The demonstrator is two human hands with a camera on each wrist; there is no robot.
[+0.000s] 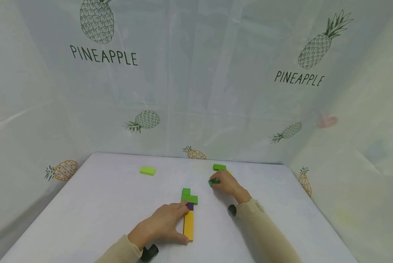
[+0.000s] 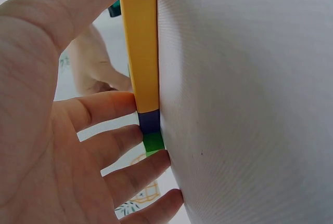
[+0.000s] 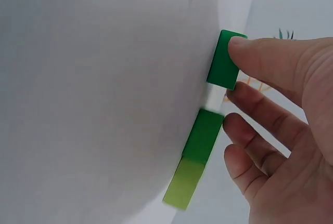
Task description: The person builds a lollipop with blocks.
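Note:
My left hand [image 1: 166, 223] rests along the left side of a line of blocks, its thumb by the near end of a long yellow block [image 1: 188, 226] and its fingers touching around the purple block [image 1: 190, 206]. Beyond the purple one lie green blocks [image 1: 191, 199], one crosswise and a smaller one farther back. Farther to the right, my right hand [image 1: 227, 182] pinches a dark green block [image 3: 223, 68] between thumb and forefinger. Past it in the right wrist view are another green block [image 3: 203, 135] and a lime block [image 3: 184, 182], apart from the held one.
A lime block [image 1: 147, 170] lies alone at the back left of the white table [image 1: 84, 204]. One green block [image 1: 219, 167] sits near the back edge behind my right hand. A pineapple-print curtain [image 1: 196, 91] hangs behind and at both sides.

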